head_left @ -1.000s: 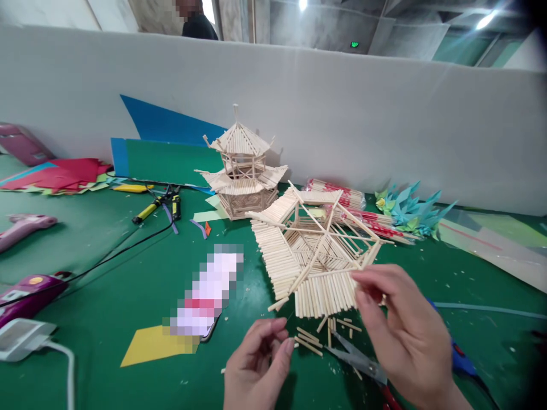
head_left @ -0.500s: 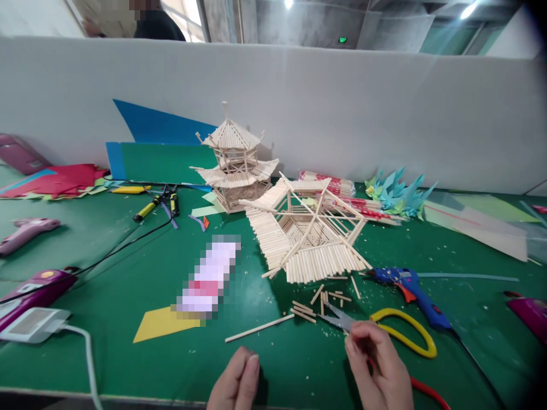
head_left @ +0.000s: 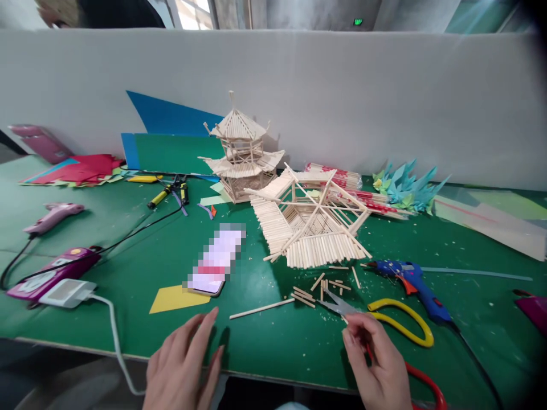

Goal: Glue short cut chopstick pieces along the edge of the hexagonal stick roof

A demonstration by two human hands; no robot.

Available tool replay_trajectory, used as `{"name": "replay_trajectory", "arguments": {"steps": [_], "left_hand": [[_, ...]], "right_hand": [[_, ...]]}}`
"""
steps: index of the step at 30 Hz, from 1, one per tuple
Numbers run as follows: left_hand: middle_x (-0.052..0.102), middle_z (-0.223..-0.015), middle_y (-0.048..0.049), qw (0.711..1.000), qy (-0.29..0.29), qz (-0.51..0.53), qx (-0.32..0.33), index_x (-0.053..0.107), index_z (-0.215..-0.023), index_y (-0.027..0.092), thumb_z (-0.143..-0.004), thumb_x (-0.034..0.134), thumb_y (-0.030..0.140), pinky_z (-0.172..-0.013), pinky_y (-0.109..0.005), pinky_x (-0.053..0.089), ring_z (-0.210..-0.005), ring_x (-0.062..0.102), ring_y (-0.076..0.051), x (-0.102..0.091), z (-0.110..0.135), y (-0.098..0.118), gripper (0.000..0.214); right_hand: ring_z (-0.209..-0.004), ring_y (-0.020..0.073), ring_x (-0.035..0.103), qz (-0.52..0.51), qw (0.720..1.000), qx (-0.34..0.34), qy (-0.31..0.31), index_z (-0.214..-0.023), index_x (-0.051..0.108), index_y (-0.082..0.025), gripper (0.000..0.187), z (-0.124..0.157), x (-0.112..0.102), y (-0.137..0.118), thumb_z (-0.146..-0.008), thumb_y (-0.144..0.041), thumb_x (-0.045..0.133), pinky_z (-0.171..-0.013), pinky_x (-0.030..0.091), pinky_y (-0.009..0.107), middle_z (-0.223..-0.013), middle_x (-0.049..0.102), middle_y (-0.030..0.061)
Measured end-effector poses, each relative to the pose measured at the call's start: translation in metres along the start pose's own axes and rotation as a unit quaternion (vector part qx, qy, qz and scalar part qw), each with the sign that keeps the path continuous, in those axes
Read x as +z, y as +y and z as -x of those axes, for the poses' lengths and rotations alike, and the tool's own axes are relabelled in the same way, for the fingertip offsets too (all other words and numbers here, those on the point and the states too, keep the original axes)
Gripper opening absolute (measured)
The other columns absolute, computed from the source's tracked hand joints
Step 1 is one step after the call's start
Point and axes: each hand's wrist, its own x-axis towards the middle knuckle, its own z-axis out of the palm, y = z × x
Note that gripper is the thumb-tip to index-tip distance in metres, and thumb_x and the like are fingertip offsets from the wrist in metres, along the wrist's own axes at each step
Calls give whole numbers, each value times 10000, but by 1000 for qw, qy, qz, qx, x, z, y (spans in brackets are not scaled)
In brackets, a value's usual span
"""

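Note:
My left hand [head_left: 183, 364] is at the table's front edge, fingers stretched out and holding nothing, just below the yellow paper [head_left: 175, 299] and the phone [head_left: 217, 259]. My right hand [head_left: 376, 359] is closed in a pinch over the middle of the open scissors [head_left: 399, 310], which have one yellow and one red handle. What its fingertips hold, if anything, is hidden. Short cut wooden sticks [head_left: 304, 296] lie by the blades, and one longer stick [head_left: 261, 308] lies between my hands. Behind them stands a partly roofed wooden-stick frame [head_left: 325, 253].
A finished stick pagoda [head_left: 243, 168] stands further back. The blue glue gun [head_left: 421, 287] lies on the right, a pink glue gun [head_left: 55, 217] on the left. White charger [head_left: 68, 293], pliers [head_left: 168, 192], bundled sticks [head_left: 367, 199] and teal folded paper [head_left: 408, 188] are around. A partition [head_left: 342, 102] closes the back.
My left hand has opened from a closed shape and moved left, towards the phone. My right hand stays pinched over the scissors. The view has tilted slightly down.

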Motion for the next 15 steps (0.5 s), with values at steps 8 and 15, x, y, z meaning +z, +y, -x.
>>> {"name": "replay_trajectory", "arguments": {"steps": [8,15], "left_hand": [[663,-872,-77,966,-190,-91,151,626,-900,182,-787,448,59,-772,-417,375,-871,561,-251,26,-60,65,244],[643,-704,-85,952,-232,-99,175,622,-678,141,-735,400,-24,-677,-416,391,-684,567,-238,26,-85,68,283]], "right_hand": [[-582,129,540,-33,998,52,-12,-915,514,-224,116,-9,-2,-3,-804,-230,483,-493,452,208,-771,544,25],[-572,130,560,-40,996,58,-54,-887,545,-231,109,-22,-12,-2,-784,-227,511,-493,456,193,-746,565,22]]}}
